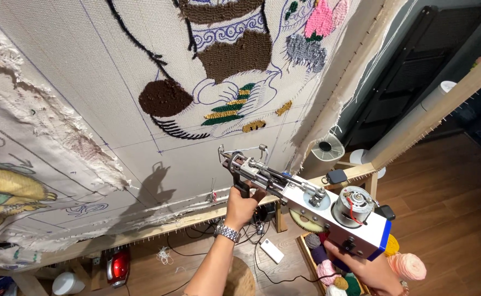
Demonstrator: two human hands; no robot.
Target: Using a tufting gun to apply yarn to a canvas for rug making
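Note:
A white and blue tufting gun (312,205) with an exposed motor and gear points its needle up-left toward a stretched canvas (114,98). My left hand (241,207), with a metal watch on the wrist, grips the gun's front handle. My right hand (361,266) holds the rear handle under the motor. The canvas carries blue outline drawing and tufted patches of brown, green, yellow, grey and pink yarn. The needle tip sits a little off the bare cloth below the tufted patches.
The wooden frame bar (158,227) runs under the canvas. A box of yarn balls (334,268) stands below the gun. A small white fan (328,148), a white phone-like object (272,250), cables and a red object (119,266) lie on the wooden floor.

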